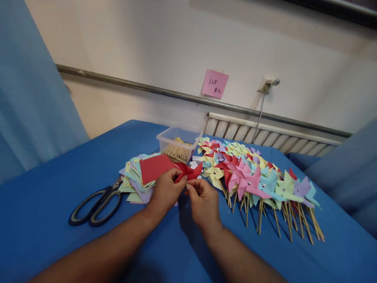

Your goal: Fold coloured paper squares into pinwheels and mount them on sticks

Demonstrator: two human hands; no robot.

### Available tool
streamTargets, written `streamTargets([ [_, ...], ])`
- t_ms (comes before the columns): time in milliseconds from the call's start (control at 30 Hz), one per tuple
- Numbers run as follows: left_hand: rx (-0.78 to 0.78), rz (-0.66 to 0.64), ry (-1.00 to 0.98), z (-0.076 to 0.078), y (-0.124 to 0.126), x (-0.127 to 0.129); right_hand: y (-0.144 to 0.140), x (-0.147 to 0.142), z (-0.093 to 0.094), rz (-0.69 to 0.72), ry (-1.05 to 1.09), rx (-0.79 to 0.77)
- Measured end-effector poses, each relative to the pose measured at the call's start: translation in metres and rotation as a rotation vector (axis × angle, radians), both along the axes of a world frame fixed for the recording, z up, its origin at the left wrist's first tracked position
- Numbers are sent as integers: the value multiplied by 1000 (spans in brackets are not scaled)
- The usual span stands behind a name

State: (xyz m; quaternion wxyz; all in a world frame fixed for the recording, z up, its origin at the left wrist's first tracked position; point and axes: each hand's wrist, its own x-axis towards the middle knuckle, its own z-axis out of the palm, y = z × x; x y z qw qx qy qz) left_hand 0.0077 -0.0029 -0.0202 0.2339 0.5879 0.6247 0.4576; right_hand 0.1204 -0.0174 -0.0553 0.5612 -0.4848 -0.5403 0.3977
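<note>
A red paper pinwheel (188, 172) is being folded above the blue worktop (44, 196), pinched by the left hand (165, 191) and right hand (203, 202), while many finished pinwheels (250, 177) are lying rightward and cut paper squares (138, 177) are waiting.

Soft even daylight; faint shadows under forearms; sharp centre; wide-angle bending at edges

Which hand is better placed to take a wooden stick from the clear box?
Probably the left hand. The clear box of wooden sticks lies just beyond it, and the right hand pinches the red paper pinwheel too, so either must let go.
</note>
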Motion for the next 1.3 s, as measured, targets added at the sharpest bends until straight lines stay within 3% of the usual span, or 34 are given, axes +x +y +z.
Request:
streamTargets([
  [267, 18, 1, -57, 8, -6, 1, -1, -2, 8, 72, 218, -7],
  [567, 12, 7, -75, 6, -5, 0, 1, -3, 16, 71, 365, -53],
  [833, 26, -2, -69, 5, -4, -1, 2, 1, 13, 73, 263, -36],
  [1100, 11, -20, -79, 7, -4, -3, -4, 15, 20, -6, -191, 319],
  [1300, -53, -91, -189, 6, -3, 0, 12, 15, 6, 29, -22, 91],
])
